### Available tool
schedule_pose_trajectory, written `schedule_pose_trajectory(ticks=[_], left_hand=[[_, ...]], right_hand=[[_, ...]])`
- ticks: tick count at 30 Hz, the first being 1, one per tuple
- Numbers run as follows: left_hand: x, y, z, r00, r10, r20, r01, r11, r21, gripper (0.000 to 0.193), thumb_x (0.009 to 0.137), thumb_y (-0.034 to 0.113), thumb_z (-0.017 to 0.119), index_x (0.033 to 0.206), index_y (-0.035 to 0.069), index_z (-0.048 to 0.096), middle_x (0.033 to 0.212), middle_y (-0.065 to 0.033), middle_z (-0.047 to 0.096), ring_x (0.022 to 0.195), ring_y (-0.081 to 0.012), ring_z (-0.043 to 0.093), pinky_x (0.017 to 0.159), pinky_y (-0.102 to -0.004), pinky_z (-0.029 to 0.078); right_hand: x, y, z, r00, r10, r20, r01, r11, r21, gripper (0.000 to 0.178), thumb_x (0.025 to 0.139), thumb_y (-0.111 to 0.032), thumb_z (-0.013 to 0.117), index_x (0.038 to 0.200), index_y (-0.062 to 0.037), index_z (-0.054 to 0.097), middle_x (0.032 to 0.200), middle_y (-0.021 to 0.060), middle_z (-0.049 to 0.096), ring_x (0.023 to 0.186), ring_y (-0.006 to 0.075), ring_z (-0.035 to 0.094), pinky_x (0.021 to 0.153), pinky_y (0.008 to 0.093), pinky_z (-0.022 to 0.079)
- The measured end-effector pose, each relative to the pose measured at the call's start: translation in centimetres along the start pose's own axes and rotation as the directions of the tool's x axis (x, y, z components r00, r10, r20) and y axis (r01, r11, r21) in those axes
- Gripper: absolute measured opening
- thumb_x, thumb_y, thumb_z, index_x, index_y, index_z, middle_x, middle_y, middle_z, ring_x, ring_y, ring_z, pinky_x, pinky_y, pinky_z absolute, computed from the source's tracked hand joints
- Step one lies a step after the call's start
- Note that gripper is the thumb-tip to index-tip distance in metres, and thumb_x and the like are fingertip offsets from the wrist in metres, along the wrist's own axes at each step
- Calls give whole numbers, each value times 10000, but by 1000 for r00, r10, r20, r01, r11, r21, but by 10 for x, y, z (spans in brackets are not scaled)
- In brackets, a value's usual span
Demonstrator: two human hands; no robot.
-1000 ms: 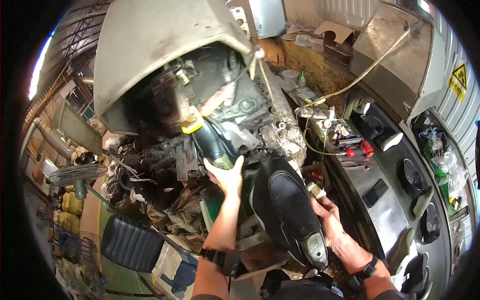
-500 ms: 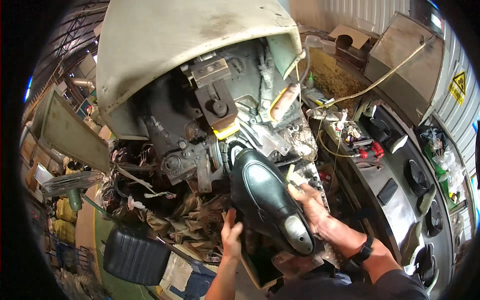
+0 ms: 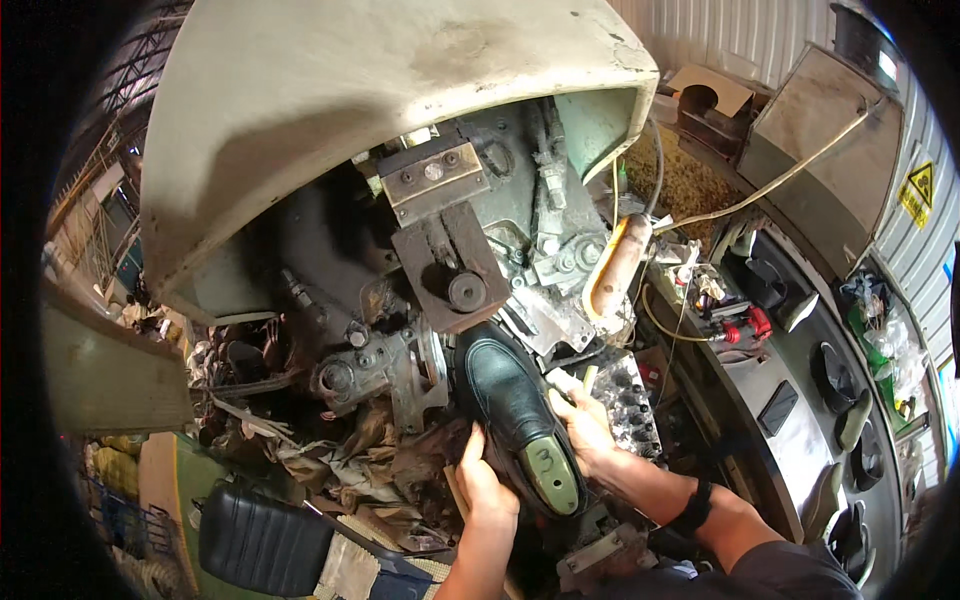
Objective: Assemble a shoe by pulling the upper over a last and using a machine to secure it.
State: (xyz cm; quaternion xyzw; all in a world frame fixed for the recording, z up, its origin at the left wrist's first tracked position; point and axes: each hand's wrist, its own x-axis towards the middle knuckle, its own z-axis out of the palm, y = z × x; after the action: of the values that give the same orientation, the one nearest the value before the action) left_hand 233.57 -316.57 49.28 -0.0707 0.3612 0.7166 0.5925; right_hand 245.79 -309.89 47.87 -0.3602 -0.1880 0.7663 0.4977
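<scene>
While a black ribbed chair pad (image 3: 265, 540) fills the lower left, a cream metal hood (image 3: 430, 60) overhangs top centre. Left hand (image 3: 487, 492): thumb along a black leather shoe (image 3: 505, 392) at centre, toe close below a brown metal block (image 3: 478, 245). Right hand (image 3: 595, 445): thumb and forefinger apparently pinching a pale stub (image 3: 563, 381). Right of frame: grey metal bench (image 3: 795, 450), flat black phone (image 3: 778, 408). Obscured: left fingers, spread cannot be told; toe contact unclear.

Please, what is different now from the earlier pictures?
The black shoe has moved forward; its toe is now at the block of the machine. The left hand, which first touched another shoe in the machine, now touches this one's left side; that other shoe is no longer seen there. Unchanged: the right hand at this shoe with a small pale piece, and the phone.
</scene>
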Motion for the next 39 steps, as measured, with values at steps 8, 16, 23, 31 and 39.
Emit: schedule_pose_trajectory(ticks=[8,16,23,31,39], left_hand=[[14,-2,-2,999,-17,-32,16,1000,-5,381,1017,326,509,1213,31,648,1219,-97,684,1062,-269,650,974,-403,498],[14,-7,-2,1000,22,-18,-23,998,-65,381,1012,323,522,1183,14,663,1166,-110,701,1000,-263,672,925,-395,526],[41,-17,-23,962,214,-169,-193,972,134,383,980,345,598,1159,15,676,1130,-107,701,947,-237,680,858,-366,542],[68,-32,-37,945,286,-159,-269,955,124,295,1016,265,590,1033,-21,664,1023,-82,686,874,-189,656,781,-346,541],[69,-29,-41,944,297,-144,-285,954,94,311,997,288,622,1032,-19,656,1030,-98,685,884,-204,665,783,-356,551]], right_hand=[[13,3,-2,999,23,-43,-22,1000,14,359,964,-105,649,1300,-21,553,1100,71,673,925,150,654,836,303,554],[17,6,-7,999,53,-2,-53,999,1,339,982,-92,618,1304,-15,550,1089,75,682,903,148,658,829,308,558],[29,16,-11,999,37,21,-38,998,44,302,966,-104,649,1231,-5,543,1058,96,693,855,158,678,788,309,579],[51,27,-15,990,-137,40,135,990,50,487,960,-100,656,1377,-1,424,1154,124,666,958,177,676,810,345,579],[45,18,-2,1000,0,-16,1,998,64,454,944,-161,692,1310,-10,471,1095,108,660,934,191,677,794,339,584]])
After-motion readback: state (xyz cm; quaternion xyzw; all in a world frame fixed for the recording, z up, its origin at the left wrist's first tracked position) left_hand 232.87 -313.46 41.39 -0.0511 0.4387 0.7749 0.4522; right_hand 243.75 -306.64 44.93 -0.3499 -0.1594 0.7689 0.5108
